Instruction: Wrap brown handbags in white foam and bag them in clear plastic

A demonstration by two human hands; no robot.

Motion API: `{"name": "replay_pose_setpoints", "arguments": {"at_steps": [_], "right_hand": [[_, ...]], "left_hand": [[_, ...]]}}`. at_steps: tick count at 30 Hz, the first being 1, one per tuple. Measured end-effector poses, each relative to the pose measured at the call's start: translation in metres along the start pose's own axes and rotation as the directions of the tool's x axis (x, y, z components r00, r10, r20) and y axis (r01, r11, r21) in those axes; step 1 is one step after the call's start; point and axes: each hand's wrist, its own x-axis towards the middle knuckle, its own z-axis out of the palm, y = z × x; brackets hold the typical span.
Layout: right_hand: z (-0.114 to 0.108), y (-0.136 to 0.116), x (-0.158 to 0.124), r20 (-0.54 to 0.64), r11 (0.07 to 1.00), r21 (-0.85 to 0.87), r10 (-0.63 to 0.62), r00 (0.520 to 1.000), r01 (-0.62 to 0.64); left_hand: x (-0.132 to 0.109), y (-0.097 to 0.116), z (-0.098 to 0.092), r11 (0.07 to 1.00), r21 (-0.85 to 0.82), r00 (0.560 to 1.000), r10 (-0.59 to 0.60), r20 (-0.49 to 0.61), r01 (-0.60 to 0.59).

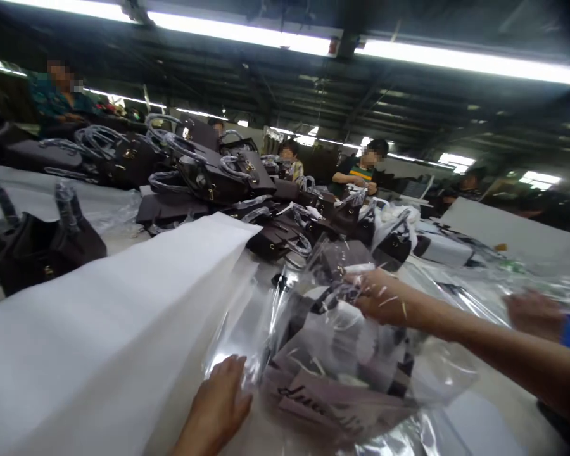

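A dark handbag [346, 348] with wrapped handles stands in front of me inside a clear plastic bag [313, 405] with dark script lettering on its lower part. From the right, my right hand [380, 294] reaches to the top of the handbag, its fingers closed around the handles. A white piece shows by its fingertips. My left hand [223, 396] rests at the lower middle on clear plastic sleeves [240, 326], fingers forward and thumb apart. Its fingertips are partly blurred.
White sheets [123, 304] are stacked at left, beside another dark handbag [52, 247]. Many wrapped handbags [218, 168] are heaped behind. A co-worker's blurred hand [534, 310] with a blue cuff is at right. People [361, 168] work farther back.
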Motion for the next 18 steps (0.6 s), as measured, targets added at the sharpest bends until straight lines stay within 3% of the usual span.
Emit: {"name": "replay_pose_setpoints", "arguments": {"at_steps": [3,5,9,12,15,18], "right_hand": [[-0.006,-0.021,-0.011,0.034,1.000,-0.007,-0.013,0.999,0.013],[-0.020,-0.025,-0.023,0.079,0.997,0.027,-0.070,0.994,0.068],[-0.061,-0.001,-0.066,0.076,0.936,0.294,-0.225,0.971,0.193],[-0.075,0.027,-0.105,0.069,0.895,0.386,-0.272,0.960,0.225],[-0.069,0.046,-0.124,-0.031,0.981,0.114,-0.158,0.987,0.160],[-0.064,0.058,-0.116,-0.184,0.986,-0.085,-0.158,0.970,0.145]], "left_hand": [[-0.002,0.039,-0.016,0.945,-0.264,0.976,0.155,-0.154,-0.192],[0.008,0.076,-0.030,0.879,-0.385,0.946,0.189,-0.263,-0.282],[0.044,0.133,-0.050,0.825,-0.508,0.964,0.160,-0.212,-0.249],[0.062,0.142,-0.051,0.805,-0.544,0.969,0.157,-0.191,-0.237],[0.061,0.140,-0.046,0.755,-0.584,0.932,0.095,-0.351,-0.297],[0.051,0.142,-0.040,0.579,-0.697,0.853,-0.006,-0.521,-0.422]]}}
